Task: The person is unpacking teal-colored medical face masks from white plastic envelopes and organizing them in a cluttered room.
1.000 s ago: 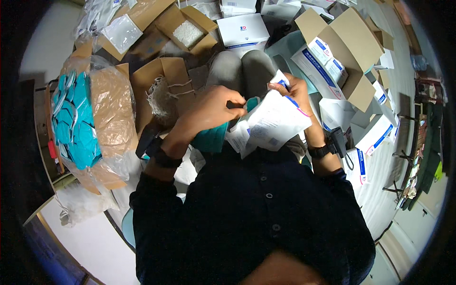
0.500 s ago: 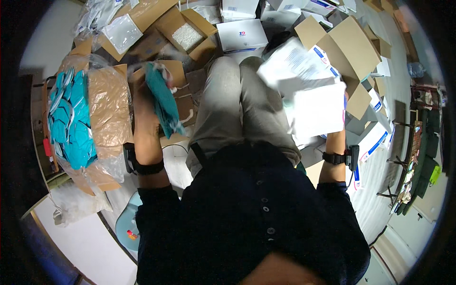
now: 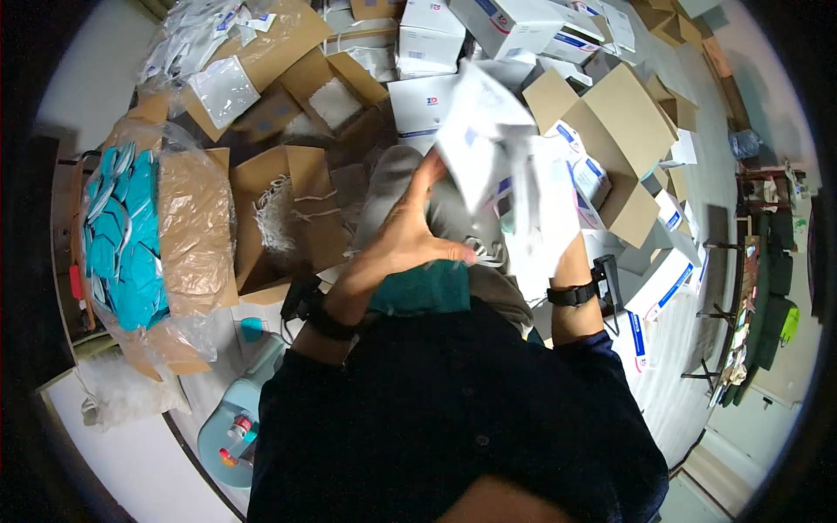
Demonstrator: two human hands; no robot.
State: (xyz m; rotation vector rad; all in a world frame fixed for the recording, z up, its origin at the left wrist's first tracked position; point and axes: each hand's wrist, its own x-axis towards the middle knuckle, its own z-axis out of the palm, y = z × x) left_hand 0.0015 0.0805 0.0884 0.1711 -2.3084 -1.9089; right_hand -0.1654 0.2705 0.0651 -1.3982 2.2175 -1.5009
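Observation:
A white cardboard box (image 3: 545,196), blurred by motion, is up over my lap with its flaps spread. My right hand, hidden behind the box, holds it up from the right; only its forearm shows. My left hand (image 3: 403,237) is open, thumb stretched out, its fingertips at the edge of a white flap (image 3: 475,131). Across my lap lies a teal cloth-like bundle (image 3: 423,290), partly under my left hand. White cords (image 3: 488,251) rest beside it, near my left thumb.
At left stands a plastic-lined carton (image 3: 200,218) filled with teal pieces (image 3: 122,235). An open brown carton (image 3: 301,218) holds white cords. White boxes (image 3: 429,39) pile up ahead, and a large open carton (image 3: 623,113) stands at right. A blue-grey tub (image 3: 228,436) sits lower left.
My left hand has moved from the brown carton at left to the white box. The teal bundle it carried now lies on my lap. The white box has shifted left, its flaps spread.

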